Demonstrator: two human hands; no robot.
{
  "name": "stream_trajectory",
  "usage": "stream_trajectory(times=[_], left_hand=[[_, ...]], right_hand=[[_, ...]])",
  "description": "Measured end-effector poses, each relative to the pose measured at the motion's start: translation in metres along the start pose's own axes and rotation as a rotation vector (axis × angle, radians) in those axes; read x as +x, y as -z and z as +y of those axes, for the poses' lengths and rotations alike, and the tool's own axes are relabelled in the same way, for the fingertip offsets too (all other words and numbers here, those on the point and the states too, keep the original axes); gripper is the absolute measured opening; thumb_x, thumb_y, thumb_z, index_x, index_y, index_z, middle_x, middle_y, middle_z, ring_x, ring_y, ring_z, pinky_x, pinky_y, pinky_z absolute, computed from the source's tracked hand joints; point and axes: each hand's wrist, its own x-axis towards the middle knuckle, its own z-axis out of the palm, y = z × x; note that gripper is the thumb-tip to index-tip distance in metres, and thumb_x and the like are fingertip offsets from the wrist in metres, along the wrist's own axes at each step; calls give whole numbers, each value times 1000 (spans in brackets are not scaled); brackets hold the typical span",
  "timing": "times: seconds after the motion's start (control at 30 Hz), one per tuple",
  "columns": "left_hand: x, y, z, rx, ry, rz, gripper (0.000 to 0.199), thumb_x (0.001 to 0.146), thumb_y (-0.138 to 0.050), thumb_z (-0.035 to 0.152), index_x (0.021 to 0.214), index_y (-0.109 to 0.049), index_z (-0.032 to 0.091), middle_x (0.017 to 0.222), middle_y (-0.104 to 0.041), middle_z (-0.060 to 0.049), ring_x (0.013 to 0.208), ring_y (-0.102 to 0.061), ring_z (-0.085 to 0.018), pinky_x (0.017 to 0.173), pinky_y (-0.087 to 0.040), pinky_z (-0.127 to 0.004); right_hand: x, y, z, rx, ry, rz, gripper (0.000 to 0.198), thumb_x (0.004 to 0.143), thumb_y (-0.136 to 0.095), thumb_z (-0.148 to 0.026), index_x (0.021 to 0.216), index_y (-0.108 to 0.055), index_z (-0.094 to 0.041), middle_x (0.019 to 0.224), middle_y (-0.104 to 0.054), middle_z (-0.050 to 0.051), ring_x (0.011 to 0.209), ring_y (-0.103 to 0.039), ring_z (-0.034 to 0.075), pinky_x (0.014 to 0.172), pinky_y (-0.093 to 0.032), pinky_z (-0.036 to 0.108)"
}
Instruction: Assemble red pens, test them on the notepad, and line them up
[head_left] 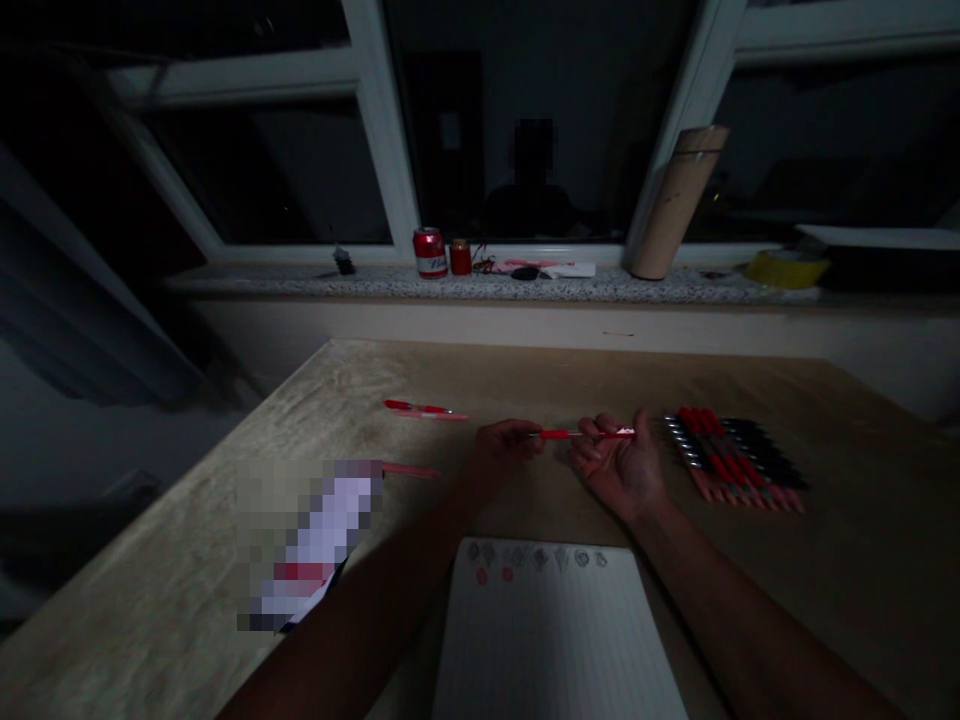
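A red pen [555, 434] was held level beyond a lined notepad [559, 640]: the left hand [501, 442] pinched its tip end, while the right hand's [624, 472] fingers curled round the barrel—presumably for two-ended steadiness. Rightward, pens [731, 462] lay side by side, probably for orderliness.

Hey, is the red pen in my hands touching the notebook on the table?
Apart. The head view shows a strip of tabletop between the red pen and the notebook.
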Motion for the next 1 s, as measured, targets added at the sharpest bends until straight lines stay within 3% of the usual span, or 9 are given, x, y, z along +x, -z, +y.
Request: stream_trajectory(times=[0.33,0.6,1.0], left_hand=[[-1,0,-1,4,4,4,32,60,-75,34,82,-67,12,64,-66,-3,57,-56,-9,59,-43,-23],[1,1,-3,-10,8,-11,37,57,-77,37,81,-67,11,63,-65,-3,57,-55,-9,59,-43,-23],[1,1,-6,-13,8,-4,39,57,-78,38,83,-67,11,65,-66,-4,58,-58,-11,61,-45,-24]], right_hand=[[-3,2,0,3,-1,-47,61,79,-26,-73,63,-50,-20,68,-51,1,51,-43,12,52,-40,30],[-1,2,1,3,7,-4,50,87,-32,-59,61,-48,-20,65,-48,-1,48,-40,11,50,-39,27],[-3,2,1,15,-16,-6,54,80,-32,-69,60,-47,-21,65,-49,-1,48,-41,11,51,-39,28]])
